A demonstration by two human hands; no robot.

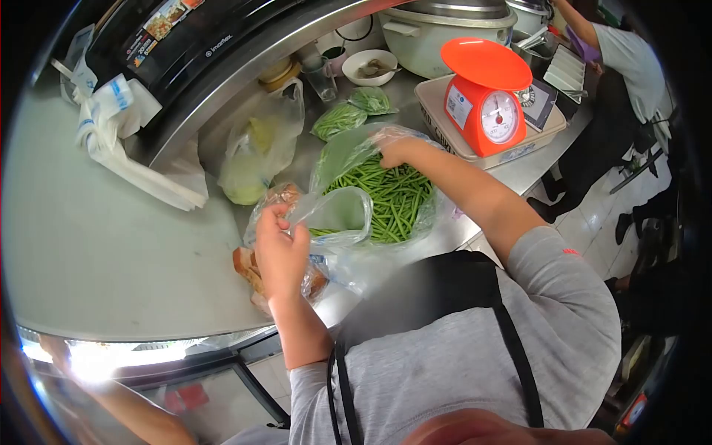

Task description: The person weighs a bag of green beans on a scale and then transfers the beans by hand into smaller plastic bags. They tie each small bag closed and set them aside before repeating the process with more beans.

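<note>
A large clear plastic bag (348,211) full of cut green beans (389,200) lies on the steel counter. Its near left edge is pinched between the fingers of my left hand (282,252). At the bag's far rim is my right hand (393,147), its fingers partly hidden by plastic and beans, so their grip cannot be made out. Two small bags of greens (339,121) lie just beyond. To the left stands a bag with a pale green vegetable (248,163). Beneath my left wrist, a plastic bag holds brown pieces (249,271).
An orange scale (489,104) stands on a lidded container (434,104) at the right. Behind are a white bowl (369,68), a glass (320,80) and a large pot (423,37). White plastic bags (130,141) hang at left. Another person (630,59) is at upper right.
</note>
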